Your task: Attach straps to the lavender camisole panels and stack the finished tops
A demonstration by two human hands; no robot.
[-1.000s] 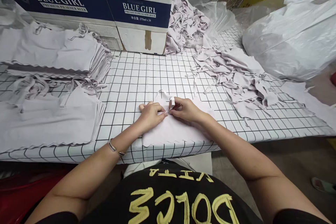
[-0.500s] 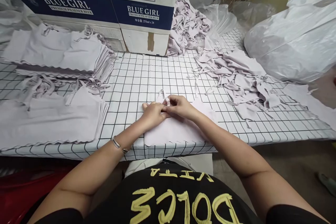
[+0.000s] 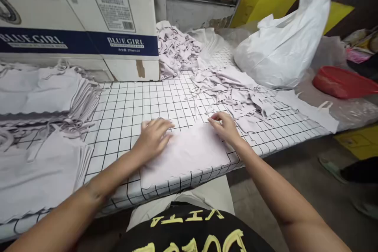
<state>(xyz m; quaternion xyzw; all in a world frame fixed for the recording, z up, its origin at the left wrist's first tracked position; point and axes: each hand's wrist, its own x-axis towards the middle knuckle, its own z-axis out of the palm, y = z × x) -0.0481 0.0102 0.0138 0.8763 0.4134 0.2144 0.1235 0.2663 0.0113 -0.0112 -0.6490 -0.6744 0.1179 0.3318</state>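
A pale lilac fabric piece point(image 3: 189, 153) lies flat at the near edge of the grid-patterned table point(image 3: 141, 106). My left hand point(image 3: 153, 138) rests on its left part, fingers stretched flat and slightly blurred. My right hand point(image 3: 226, 126) lies on its upper right corner, fingers loosely extended and touching the cloth. Neither hand holds anything.
Stacks of the same lilac pieces point(image 3: 38, 98) cover the table's left side. A loose heap of fabric pieces point(image 3: 233, 94) spreads to the right. Blue Girl cardboard boxes point(image 3: 88, 23) stand at the back. A white plastic bag point(image 3: 283, 47) and a red basin point(image 3: 342, 82) sit at far right.
Both hands were pinched together on a small strap at the piece's top; now they have parted and lie flat on the cloth. The view has swung to the right.
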